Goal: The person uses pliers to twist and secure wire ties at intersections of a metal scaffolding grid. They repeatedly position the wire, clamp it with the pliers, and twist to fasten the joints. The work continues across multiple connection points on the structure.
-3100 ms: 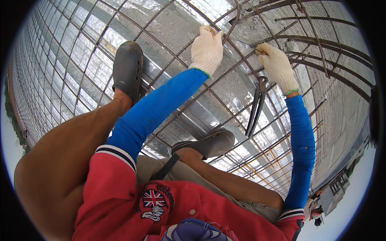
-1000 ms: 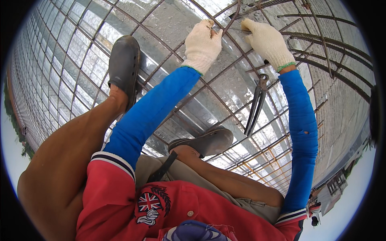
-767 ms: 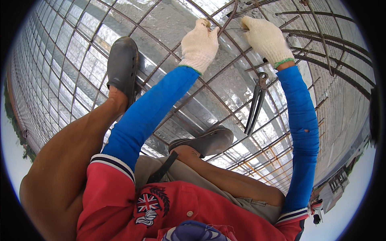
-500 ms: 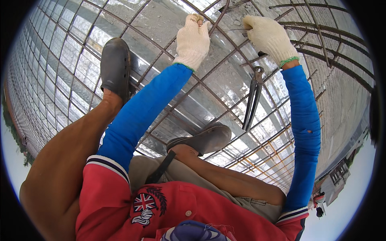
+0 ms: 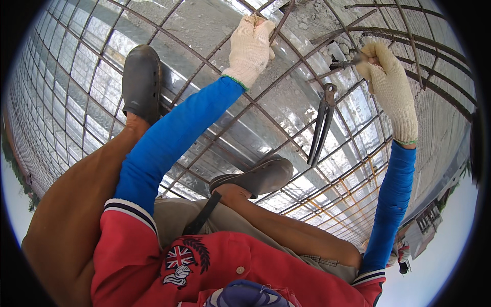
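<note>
My left hand (image 5: 249, 51), in a cream knit glove, is closed with its fingertips bunched beside a crossing of the rebar mesh (image 5: 279, 118). What it pinches, if anything, is hidden. Further right, my right hand (image 5: 391, 84), gloved alike, has thumb and fingers pressed together near the curved rebars (image 5: 434, 52). A dark, blurred piece (image 5: 343, 64) shows by its fingertips, and I cannot tell whether it is held. Between my forearms, a pair of dark end-cutting pincers (image 5: 322, 125) lies on the mesh, jaws toward the far side, touched by neither hand.
Shiny corrugated metal sheeting (image 5: 204, 123) lies under the mesh, with grey rubble (image 5: 312, 23) at the far side. My feet, in dark clogs (image 5: 141, 82), rest on the mesh. Orange-brown bars (image 5: 353, 187) run at the near right.
My right hand has moved right and nearer, turning so its pinched fingers show. My left hand has shifted only slightly right. The pincers stay where they were.
</note>
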`<state>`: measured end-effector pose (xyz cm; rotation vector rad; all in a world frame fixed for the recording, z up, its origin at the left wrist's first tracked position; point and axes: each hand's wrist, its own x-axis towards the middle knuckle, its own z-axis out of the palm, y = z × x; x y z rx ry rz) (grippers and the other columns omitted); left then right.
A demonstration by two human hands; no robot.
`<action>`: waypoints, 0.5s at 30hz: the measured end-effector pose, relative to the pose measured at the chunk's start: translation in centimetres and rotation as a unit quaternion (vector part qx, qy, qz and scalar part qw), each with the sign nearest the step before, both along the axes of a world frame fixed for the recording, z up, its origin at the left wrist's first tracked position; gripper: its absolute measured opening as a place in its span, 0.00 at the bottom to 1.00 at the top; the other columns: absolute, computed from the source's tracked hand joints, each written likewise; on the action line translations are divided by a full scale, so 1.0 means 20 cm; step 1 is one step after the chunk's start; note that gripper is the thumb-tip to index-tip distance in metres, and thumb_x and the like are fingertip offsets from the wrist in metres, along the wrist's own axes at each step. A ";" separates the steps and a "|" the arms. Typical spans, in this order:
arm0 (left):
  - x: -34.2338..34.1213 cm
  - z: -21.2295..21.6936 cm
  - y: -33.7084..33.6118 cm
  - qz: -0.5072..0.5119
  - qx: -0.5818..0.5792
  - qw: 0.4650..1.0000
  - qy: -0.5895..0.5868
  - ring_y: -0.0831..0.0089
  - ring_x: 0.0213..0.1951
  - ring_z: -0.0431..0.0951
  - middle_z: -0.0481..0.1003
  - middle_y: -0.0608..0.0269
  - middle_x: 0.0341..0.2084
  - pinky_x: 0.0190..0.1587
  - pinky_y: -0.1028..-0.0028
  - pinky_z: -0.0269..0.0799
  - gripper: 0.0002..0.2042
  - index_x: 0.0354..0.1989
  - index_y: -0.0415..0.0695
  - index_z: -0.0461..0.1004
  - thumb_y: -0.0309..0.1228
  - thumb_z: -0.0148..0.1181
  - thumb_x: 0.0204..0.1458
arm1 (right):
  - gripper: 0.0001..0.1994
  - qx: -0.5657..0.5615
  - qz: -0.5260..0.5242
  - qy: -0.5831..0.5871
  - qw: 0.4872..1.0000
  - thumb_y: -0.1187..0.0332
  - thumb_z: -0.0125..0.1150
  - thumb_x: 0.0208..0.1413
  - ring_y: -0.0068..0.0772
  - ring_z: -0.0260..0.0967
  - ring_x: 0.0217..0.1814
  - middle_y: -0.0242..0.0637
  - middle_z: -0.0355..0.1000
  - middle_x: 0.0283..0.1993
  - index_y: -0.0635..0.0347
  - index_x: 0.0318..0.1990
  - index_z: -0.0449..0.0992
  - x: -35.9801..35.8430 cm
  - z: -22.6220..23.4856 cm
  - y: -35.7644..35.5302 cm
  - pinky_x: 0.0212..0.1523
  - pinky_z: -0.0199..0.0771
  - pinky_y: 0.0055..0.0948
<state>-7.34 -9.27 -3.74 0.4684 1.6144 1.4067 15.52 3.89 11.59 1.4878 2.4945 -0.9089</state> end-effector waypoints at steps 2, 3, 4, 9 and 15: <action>0.01 -0.03 0.01 0.030 0.006 0.999 -0.020 0.76 0.19 0.78 0.79 0.62 0.24 0.20 0.76 0.70 0.11 0.44 0.43 0.73 0.39 0.60 0.67 | 0.16 -0.058 -0.039 0.026 0.997 0.62 0.68 0.63 0.23 0.69 0.30 0.32 0.73 0.35 0.61 0.52 0.77 0.01 -0.02 -0.02 0.35 0.74 0.28; 0.01 -0.04 0.02 0.033 0.010 0.999 -0.019 0.76 0.19 0.78 0.78 0.62 0.23 0.19 0.76 0.70 0.12 0.44 0.43 0.73 0.40 0.60 0.67 | 0.16 -0.060 -0.033 0.030 0.997 0.62 0.67 0.63 0.22 0.69 0.29 0.32 0.73 0.35 0.61 0.52 0.77 0.02 -0.06 -0.02 0.34 0.73 0.26; 0.02 -0.05 0.02 0.037 0.015 0.999 -0.017 0.76 0.18 0.78 0.78 0.61 0.23 0.19 0.76 0.70 0.12 0.45 0.44 0.73 0.41 0.60 0.67 | 0.16 -0.062 -0.026 0.034 0.997 0.62 0.67 0.63 0.21 0.69 0.29 0.32 0.73 0.35 0.61 0.53 0.78 0.03 -0.08 -0.02 0.34 0.73 0.25; -0.01 -0.04 0.01 0.013 -0.007 0.999 -0.037 0.74 0.17 0.78 0.79 0.59 0.23 0.17 0.75 0.71 0.14 0.47 0.42 0.73 0.42 0.58 0.68 | 0.17 -0.018 -0.022 0.034 0.999 0.61 0.67 0.61 0.28 0.73 0.32 0.36 0.75 0.35 0.61 0.53 0.79 -0.04 -0.11 -0.01 0.38 0.76 0.31; -0.04 -0.04 0.01 0.047 -0.006 0.999 -0.022 0.73 0.18 0.79 0.78 0.59 0.24 0.18 0.72 0.74 0.14 0.46 0.41 0.73 0.41 0.57 0.68 | 0.18 0.099 0.107 -0.057 0.988 0.59 0.62 0.60 0.51 0.82 0.45 0.50 0.81 0.41 0.60 0.51 0.80 -0.11 -0.23 0.03 0.49 0.81 0.43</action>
